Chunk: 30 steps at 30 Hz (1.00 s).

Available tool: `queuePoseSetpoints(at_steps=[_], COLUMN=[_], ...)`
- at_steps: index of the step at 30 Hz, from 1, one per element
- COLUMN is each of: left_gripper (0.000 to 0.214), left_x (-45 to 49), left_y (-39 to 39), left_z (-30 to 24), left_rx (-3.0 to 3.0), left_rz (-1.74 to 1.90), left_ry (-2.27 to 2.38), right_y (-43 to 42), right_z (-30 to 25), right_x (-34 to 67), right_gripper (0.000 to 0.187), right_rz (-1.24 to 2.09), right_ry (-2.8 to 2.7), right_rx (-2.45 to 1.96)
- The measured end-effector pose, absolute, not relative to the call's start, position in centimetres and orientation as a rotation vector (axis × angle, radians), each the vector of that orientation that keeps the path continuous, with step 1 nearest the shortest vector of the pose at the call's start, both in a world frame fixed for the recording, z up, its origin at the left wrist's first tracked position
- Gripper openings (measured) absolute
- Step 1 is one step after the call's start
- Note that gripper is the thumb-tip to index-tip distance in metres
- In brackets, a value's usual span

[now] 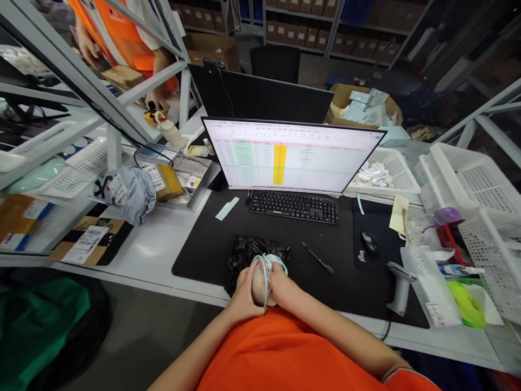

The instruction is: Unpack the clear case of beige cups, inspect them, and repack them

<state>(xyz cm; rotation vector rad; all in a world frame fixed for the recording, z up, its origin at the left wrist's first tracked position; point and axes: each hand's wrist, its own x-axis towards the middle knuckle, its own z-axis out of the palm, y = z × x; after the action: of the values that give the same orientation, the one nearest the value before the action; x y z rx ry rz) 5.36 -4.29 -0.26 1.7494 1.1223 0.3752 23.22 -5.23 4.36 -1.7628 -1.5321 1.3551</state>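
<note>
My left hand (243, 293) and my right hand (281, 286) meet at the near edge of the black desk mat (203, 250). Together they grip a small pale rounded item (260, 279) wrapped in thin light-blue cord. Just beyond it lies a crumpled black plastic bag (248, 252), touching my fingers. What the pale item is I cannot tell.
Beyond the bag sit a keyboard (293, 206) and a monitor (293, 156) showing a spreadsheet. A pen (318, 258), a mouse (368, 243) and a barcode scanner (399, 285) lie to the right, with white baskets (480, 190). A grey parcel (130, 193) sits left. Another person in orange (122, 32) works at far left.
</note>
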Motion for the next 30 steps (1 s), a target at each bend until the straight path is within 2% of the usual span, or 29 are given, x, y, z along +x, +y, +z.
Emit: queuePoseSetpoints(at_steps=[2, 4, 7, 12, 16, 19, 21, 24, 30], left_gripper=[0.125, 0.125, 0.127, 0.128, 0.130, 0.133, 0.134, 0.133, 0.135], left_x=[5.1, 5.0, 5.0, 5.2, 5.8, 6.3, 6.5, 6.3, 5.7], left_y=[-4.2, -4.0, -3.7, -3.1, -2.6, -2.3, -2.1, -2.0, -1.7], left_z=[-0.4, -0.2, 0.2, 0.7, 0.9, 1.3, 1.6, 2.1, 2.8], left_rx=[1.736, 1.700, 1.653, 1.548, 1.380, 1.198, 1.108, 1.053, 1.023], left_rz=[0.405, 0.435, 0.433, 0.449, 0.442, 0.472, 0.494, 0.491, 0.427], left_ry=[1.094, 1.077, 1.006, 0.879, 0.797, 0.710, 0.668, 0.640, 0.630], right_y=[-5.7, -6.0, -6.6, -7.7, -8.0, -7.7, -7.5, -7.2, -6.7], right_z=[5.0, 6.0, 7.4, 7.4, 6.3, 6.0, 6.2, 7.0, 10.8], right_x=[24.0, 25.0, 26.7, 29.0, 29.7, 29.0, 28.2, 27.4, 27.2], right_gripper=[0.058, 0.065, 0.057, 0.044, 0.036, 0.019, 0.017, 0.019, 0.032], right_rz=[1.289, 1.218, 1.062, 0.764, 0.625, 0.488, 0.408, 0.453, 0.798], right_ry=[-1.784, -2.094, -2.386, -2.598, -2.480, -2.096, -1.878, -1.975, -2.465], right_rx=[-1.670, -1.434, -1.164, -1.116, -1.208, -1.467, -1.595, -1.519, -1.198])
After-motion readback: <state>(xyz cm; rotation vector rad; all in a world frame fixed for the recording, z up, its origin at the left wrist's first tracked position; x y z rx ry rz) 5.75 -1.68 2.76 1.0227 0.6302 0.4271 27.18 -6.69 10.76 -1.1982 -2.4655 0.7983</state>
